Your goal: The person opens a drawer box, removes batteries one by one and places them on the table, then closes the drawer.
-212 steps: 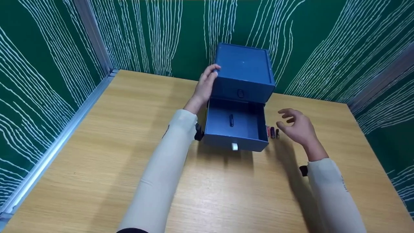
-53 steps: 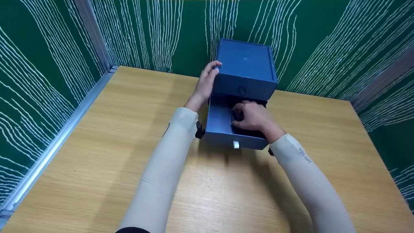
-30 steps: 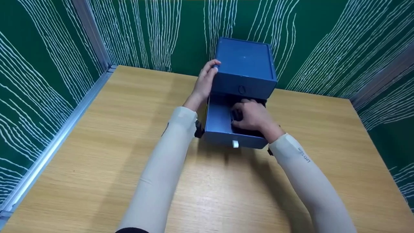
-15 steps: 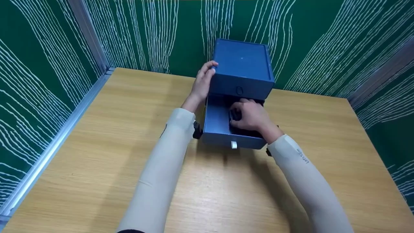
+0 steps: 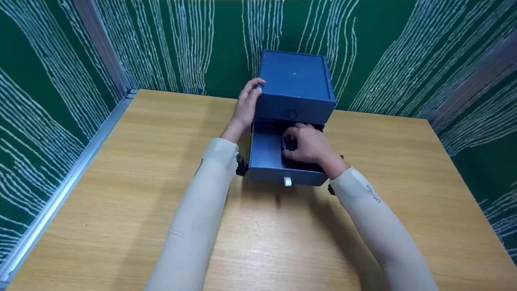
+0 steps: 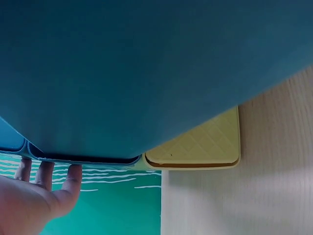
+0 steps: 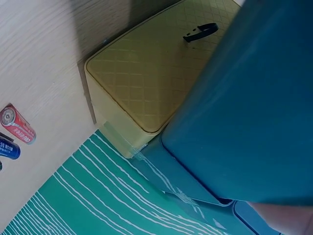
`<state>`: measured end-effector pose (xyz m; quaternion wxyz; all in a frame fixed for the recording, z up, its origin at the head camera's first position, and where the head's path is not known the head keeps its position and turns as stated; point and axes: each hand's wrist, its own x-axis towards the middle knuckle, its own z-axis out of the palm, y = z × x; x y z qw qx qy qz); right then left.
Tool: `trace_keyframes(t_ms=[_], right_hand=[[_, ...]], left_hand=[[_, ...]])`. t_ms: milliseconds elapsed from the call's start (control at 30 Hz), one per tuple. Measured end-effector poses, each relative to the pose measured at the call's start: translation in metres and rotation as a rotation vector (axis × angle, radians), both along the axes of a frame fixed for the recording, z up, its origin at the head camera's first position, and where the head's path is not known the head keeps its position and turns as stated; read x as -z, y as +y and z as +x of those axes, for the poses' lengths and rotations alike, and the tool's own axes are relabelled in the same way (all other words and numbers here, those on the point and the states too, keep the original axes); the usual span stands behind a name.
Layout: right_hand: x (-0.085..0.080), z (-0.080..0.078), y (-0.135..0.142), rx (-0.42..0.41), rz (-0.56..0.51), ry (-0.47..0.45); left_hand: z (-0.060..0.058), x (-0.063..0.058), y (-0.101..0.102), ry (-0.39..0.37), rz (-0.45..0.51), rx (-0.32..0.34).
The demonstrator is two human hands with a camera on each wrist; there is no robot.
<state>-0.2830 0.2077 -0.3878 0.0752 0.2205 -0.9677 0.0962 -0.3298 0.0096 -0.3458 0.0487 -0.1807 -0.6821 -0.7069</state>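
Note:
A blue drawer unit (image 5: 297, 74) stands against the back wall with its middle drawer (image 5: 262, 159) pulled out; a white tab (image 5: 287, 181) sits on that drawer's front. My left hand (image 5: 245, 106) rests against the unit's upper left side, fingertips at the top front corner. The left wrist view shows its fingers (image 6: 46, 174) straight against the frame edge. My right hand (image 5: 309, 143) is inside the open drawer, thumb and forefinger bent round the ends of a small dark stick-shaped thing (image 5: 284, 144). Its other fingers reach toward the drawer's back and are partly hidden.
Below the open drawer is a yellow bottom drawer (image 7: 137, 73) with a black loop handle (image 7: 201, 32). On the table by its right side lie a red battery (image 7: 18, 125) and a blue battery (image 7: 9, 148). Green walls with white wavy lines surround the wooden table (image 5: 161, 161).
About seven seconds ago my right hand hovered right of the drawer; it has since moved left into it, over the dark stick. In the last two seconds both hands have stayed still.

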Motion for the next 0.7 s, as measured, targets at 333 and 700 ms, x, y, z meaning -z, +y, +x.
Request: trace_keyframes(t_ms=[333,700], right_hand=[[-0.006,0.001,-0.002,-0.009,-0.037,-0.027],[-0.012,0.008,0.005,-0.073,-0.211,-0.072]], left_hand=[[0.000,-0.002,-0.003,0.046,0.020,0.002],[-0.002,0.002,0.002,0.017,0.017,0.012]])
